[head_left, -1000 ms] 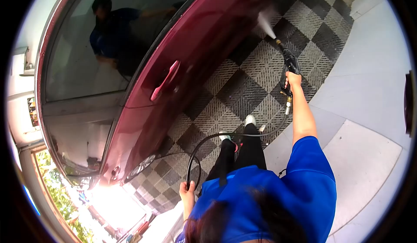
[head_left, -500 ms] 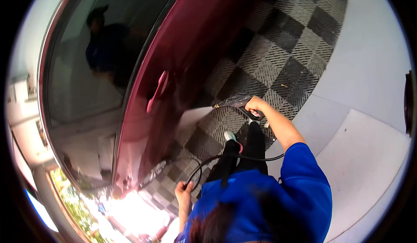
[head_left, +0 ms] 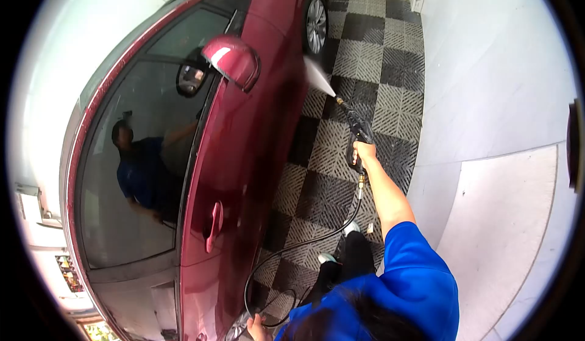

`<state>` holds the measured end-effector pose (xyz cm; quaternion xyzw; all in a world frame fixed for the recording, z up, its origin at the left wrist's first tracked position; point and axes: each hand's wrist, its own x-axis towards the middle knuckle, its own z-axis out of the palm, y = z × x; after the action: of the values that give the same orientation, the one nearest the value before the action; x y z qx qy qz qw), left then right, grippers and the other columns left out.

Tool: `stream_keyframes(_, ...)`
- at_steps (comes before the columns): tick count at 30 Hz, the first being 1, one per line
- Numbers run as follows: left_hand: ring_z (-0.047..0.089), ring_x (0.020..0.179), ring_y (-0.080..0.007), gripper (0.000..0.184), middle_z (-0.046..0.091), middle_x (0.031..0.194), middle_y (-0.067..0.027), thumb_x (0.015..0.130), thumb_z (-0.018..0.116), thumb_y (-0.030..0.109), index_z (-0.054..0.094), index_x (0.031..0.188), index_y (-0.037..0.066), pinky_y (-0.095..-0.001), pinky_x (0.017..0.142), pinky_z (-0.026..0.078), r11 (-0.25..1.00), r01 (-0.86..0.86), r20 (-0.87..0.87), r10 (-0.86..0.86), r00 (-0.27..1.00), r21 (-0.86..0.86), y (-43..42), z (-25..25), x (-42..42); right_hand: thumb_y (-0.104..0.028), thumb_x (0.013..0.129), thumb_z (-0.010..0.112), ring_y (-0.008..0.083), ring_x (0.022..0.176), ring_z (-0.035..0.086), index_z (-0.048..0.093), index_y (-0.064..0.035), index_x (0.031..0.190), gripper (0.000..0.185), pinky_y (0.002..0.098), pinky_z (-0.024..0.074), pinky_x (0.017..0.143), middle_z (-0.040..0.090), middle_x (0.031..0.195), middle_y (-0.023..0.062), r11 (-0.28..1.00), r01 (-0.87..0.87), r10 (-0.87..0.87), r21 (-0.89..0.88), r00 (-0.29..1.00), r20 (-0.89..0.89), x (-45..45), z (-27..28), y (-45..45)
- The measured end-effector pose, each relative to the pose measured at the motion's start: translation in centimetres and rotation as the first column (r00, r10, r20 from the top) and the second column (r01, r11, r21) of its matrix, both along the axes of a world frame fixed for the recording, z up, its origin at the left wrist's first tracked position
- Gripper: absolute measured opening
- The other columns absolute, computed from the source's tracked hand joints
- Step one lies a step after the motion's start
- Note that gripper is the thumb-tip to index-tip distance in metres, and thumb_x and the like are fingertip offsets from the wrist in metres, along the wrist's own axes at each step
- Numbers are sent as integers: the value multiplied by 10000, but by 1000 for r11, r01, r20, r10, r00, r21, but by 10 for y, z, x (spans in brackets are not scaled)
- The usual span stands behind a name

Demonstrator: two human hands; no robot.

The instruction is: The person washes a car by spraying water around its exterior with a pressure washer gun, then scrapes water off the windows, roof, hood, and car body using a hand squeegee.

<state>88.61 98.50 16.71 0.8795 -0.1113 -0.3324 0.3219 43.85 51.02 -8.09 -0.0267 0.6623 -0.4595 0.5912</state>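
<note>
My right hand (head_left: pixel 364 152) is wrapped around the grip of a black pressure washer gun (head_left: pixel 358 124), arm stretched forward. A white fan of spray leaves its nozzle toward the lower side of a dark red car (head_left: pixel 256 115), just behind the front wheel (head_left: pixel 315 21). From the gun's brass fitting a black hose (head_left: pixel 304 241) loops back past my legs. Low in the view, my left hand (head_left: pixel 257 327) is closed on that hose, partly cut off by the frame edge.
The car's side mirror (head_left: pixel 233 62) sticks out on the left, with a door handle (head_left: pixel 214 226) nearer me. Underfoot lie black and grey checkered grate tiles (head_left: pixel 365 54). A pale wall (head_left: pixel 487 73) runs along the right.
My right hand has swung the gun forward along the car, from beside the door handle toward the front wheel. The mirror and wheel have come into view; the left hand still holds the hose.
</note>
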Motion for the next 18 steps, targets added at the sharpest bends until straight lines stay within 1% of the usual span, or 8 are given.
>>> stream_keyframes(1,428,493,-73,321,531,603,4,925,600,305,495,686,119,-210,435,324,999,-40,-77,39,996,-13,8,-11,13,-44,766,560,180,389,472,557,-24,657,111,355,414,388,487,510,53,999,11,-10,-31,1000,24,-2,5,-8)
stream_keyframes(4,423,505,-72,317,537,615,12,920,602,338,533,716,106,-207,453,324,988,152,-111,-155,982,-36,16,-32,44,-55,769,549,187,376,464,524,-39,629,142,353,422,388,476,500,59,987,80,-72,-138,995,63,-11,27,-38)
stream_keyframes(6,458,579,-114,363,557,677,-20,921,572,425,609,819,78,-252,526,392,949,198,-10,-202,979,244,0,-15,22,-72,771,543,194,368,461,490,-52,609,171,357,427,384,467,491,65,959,124,-103,-255,990,97,-18,32,-59)
stream_keyframes(7,458,579,-114,363,557,677,-20,921,572,425,609,819,78,-252,526,392,950,204,-10,-208,978,237,-9,-9,16,-81,778,548,191,370,463,494,-54,614,174,357,427,385,471,497,62,953,160,-132,-258,984,122,-22,39,-69)
stream_keyframes(9,523,704,-183,484,606,807,-90,915,531,511,652,968,46,-331,635,455,932,216,-106,-193,975,291,-21,-4,9,-86,782,553,188,372,461,498,-56,621,173,357,428,390,472,503,58,939,216,-183,-269,973,142,-29,53,-85)
stream_keyframes(10,550,837,-236,556,630,937,-146,921,496,538,627,1086,23,-389,759,466,924,239,-135,-207,969,299,-15,-14,16,-84,784,557,187,376,459,503,-58,632,163,361,429,396,471,510,54,940,246,-223,-236,967,119,-32,59,-91)
stream_keyframes(15,559,837,-237,494,649,987,-134,935,506,476,627,1069,16,-384,752,470,962,224,-154,-201,967,155,-9,-24,14,-46,769,560,212,363,471,543,11,634,147,367,406,340,484,511,89,937,309,-297,-161,950,93,-37,56,-101)
stream_keyframes(18,493,663,-142,383,660,857,-66,922,545,413,639,930,42,-294,607,415,992,83,-125,-70,990,96,-32,11,-12,-21,733,544,224,358,455,520,-3,593,143,387,408,346,470,504,94,972,221,-217,-81,974,59,-30,57,-89)
